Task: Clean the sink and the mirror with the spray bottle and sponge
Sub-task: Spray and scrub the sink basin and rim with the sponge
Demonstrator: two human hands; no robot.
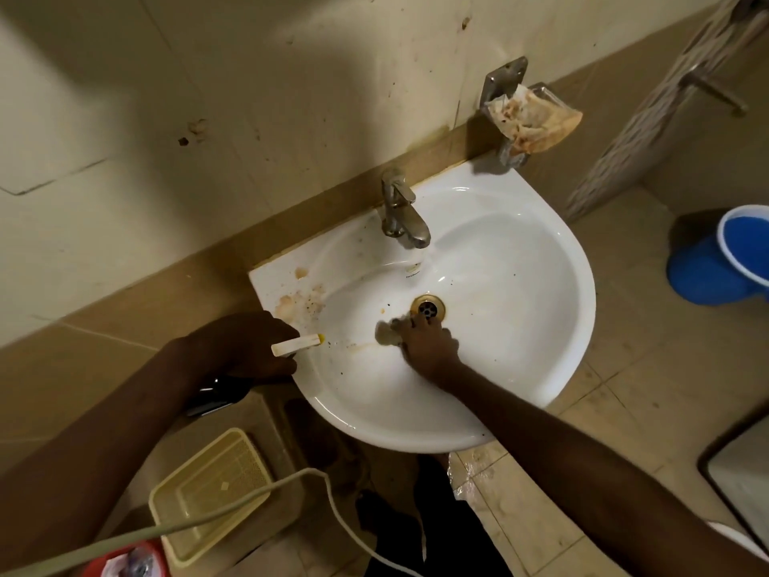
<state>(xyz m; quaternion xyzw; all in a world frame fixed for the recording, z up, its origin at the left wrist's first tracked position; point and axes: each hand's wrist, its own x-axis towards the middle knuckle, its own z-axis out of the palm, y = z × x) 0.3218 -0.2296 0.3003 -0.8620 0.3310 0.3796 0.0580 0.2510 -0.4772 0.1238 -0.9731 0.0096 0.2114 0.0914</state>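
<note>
A white wall sink (520, 285) has brown stains on its left rim and inside the bowl. My right hand (428, 345) presses a wet grey sponge (387, 331) against the bowl just left of the brass drain (427, 306). My left hand (245, 347) grips a spray bottle at the sink's left edge; its white nozzle with a yellow tip (297, 344) points into the bowl, and the dark bottle body (216, 395) hangs below my wrist. No mirror is in view.
A steel tap (401, 212) stands at the back of the sink. A wall soap holder (528, 118) carries a stained rag. A blue bucket (724, 260) sits at right, a cream basket (212, 493) and white cable (258, 493) on the floor below.
</note>
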